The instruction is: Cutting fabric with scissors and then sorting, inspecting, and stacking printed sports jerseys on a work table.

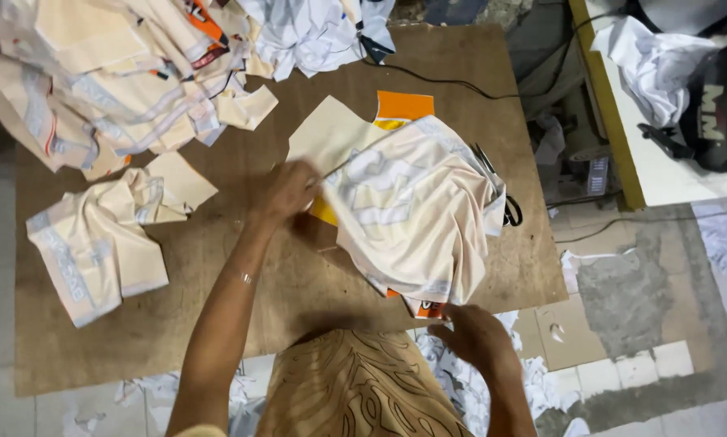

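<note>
**Both hands on a cream printed garment piece**

Now the cream fabric piece point(412, 218) with pale grey print lies rumpled on the brown wooden surface point(282, 283), right of centre. Its long axis runs on a slant, from the upper left near the left hand point(286, 193) down to the near edge by the right hand point(472, 333). The left hand rests flat, fingers spread, on the piece's upper left edge. The right hand is closed in a pinch on the lower corner, where an orange trim shows. Flat cream and orange cut pieces point(355, 125) lie under it, pointing away from the person. A heap of similar cream pieces point(112, 89) fills the far left corner; another crumpled piece point(96, 243) lies apart at left. No container shows. White scraps point(460, 380) litter the floor.
</note>
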